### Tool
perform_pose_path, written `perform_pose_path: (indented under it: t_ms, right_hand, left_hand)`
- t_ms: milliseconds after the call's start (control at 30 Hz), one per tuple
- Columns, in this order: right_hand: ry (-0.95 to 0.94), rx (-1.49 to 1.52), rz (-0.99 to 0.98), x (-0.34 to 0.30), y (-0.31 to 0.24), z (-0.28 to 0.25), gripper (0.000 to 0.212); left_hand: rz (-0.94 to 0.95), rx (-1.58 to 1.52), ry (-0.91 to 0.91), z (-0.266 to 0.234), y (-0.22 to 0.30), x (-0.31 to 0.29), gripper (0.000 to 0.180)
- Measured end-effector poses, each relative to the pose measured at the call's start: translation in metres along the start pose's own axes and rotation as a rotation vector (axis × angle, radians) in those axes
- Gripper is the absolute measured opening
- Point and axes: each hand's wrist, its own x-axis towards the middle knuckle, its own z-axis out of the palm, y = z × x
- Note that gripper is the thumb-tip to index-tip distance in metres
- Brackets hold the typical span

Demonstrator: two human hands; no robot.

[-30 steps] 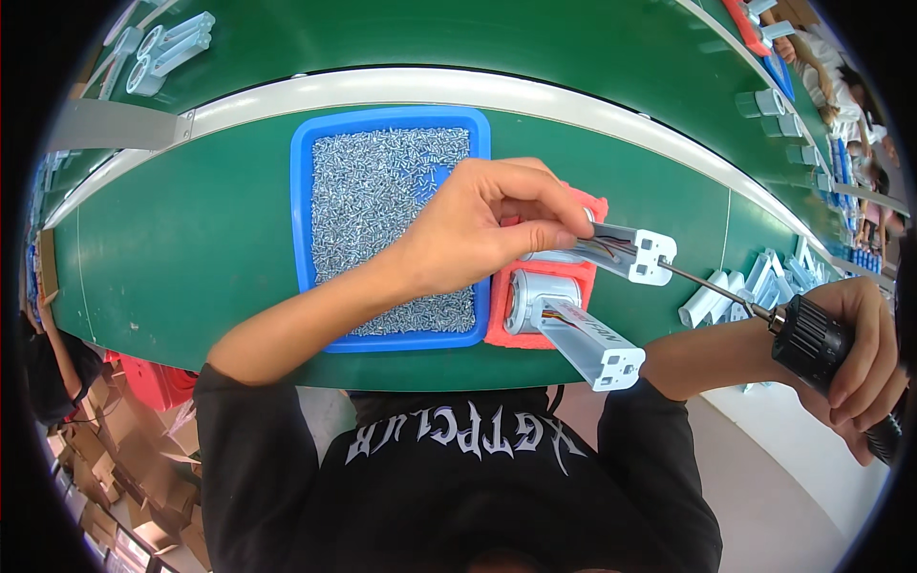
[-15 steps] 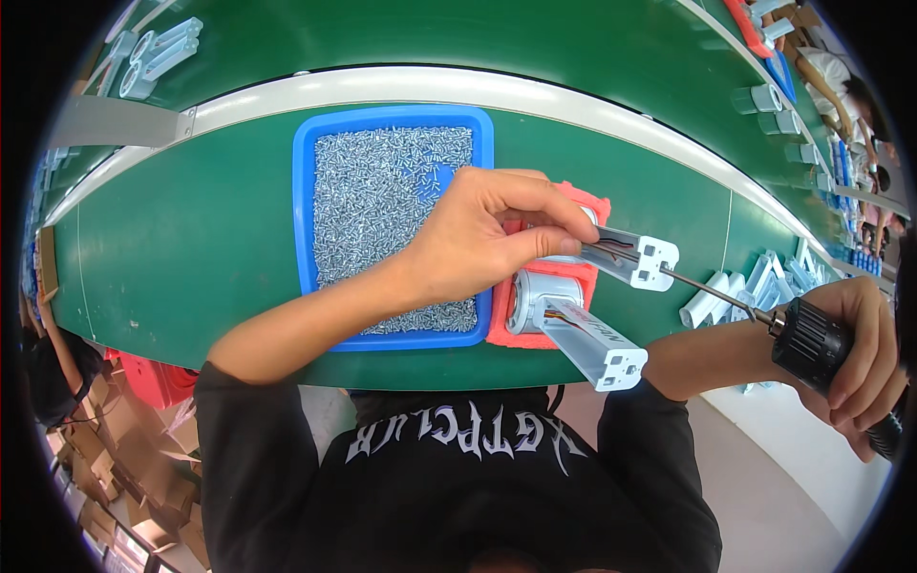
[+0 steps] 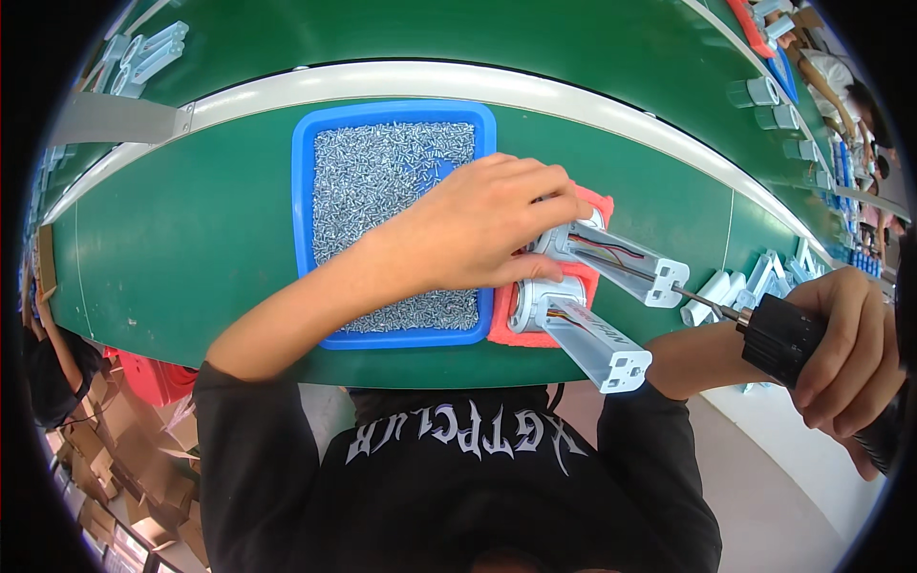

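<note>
My left hand (image 3: 492,224) is closed around the round end of the far white plastic housing (image 3: 654,279), which has an open handle with dark and red wires inside. That round end sits in a red foam holder (image 3: 521,334). My right hand (image 3: 845,358) grips a black electric screwdriver (image 3: 778,339). Its long bit passes through the handle's end face and runs along the channel toward the round end; the bit's tip is hard to make out. A second white housing (image 3: 602,351) rests in the nearer part of the foam, below my left fingers.
A blue tray (image 3: 304,220) of small silver screws (image 3: 382,181) lies left of the foam, under my left forearm. White plastic parts (image 3: 764,282) are piled at the right. Behind the green table (image 3: 191,239) runs a pale rail (image 3: 401,78); more white parts (image 3: 153,57) stand beyond it.
The screwdriver has moved left, its bit now deeper inside the far housing's handle. My left hand has slid from the handle's base onto the round end. That handle has swung slightly nearer to me.
</note>
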Motion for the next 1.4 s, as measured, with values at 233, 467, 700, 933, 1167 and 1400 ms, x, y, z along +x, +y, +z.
perform_pose_path:
  t_ms: [233, 467, 700, 933, 1167, 1400]
  right_hand:
    - [-0.019, -0.014, -0.127, -0.003, 0.009, 0.004, 0.044]
    - [0.032, 0.027, -0.278, -0.002, 0.022, 0.013, 0.041]
    - [-0.006, 0.001, 0.015, 0.007, 0.011, 0.014, 0.016]
    - [-0.193, 0.289, -0.29, 0.008, 0.038, 0.01, 0.009]
    - [-0.106, 0.402, -0.287, 0.007, 0.019, 0.007, 0.01]
    - [0.002, 0.514, -0.304, 0.004, -0.011, 0.011, 0.011]
  left_hand:
    - [-0.062, -0.031, -0.059, -0.001, 0.004, -0.001, 0.05]
    - [-0.07, -0.022, -0.025, 0.002, 0.005, -0.002, 0.047]
    - [-0.072, 0.002, -0.001, 0.002, 0.007, -0.002, 0.046]
    - [-0.059, 0.055, 0.058, 0.008, 0.007, -0.002, 0.045]
    - [-0.095, 0.068, 0.037, 0.006, 0.012, -0.002, 0.043]
    - [-0.133, 0.073, 0.022, 0.005, 0.015, -0.003, 0.041]
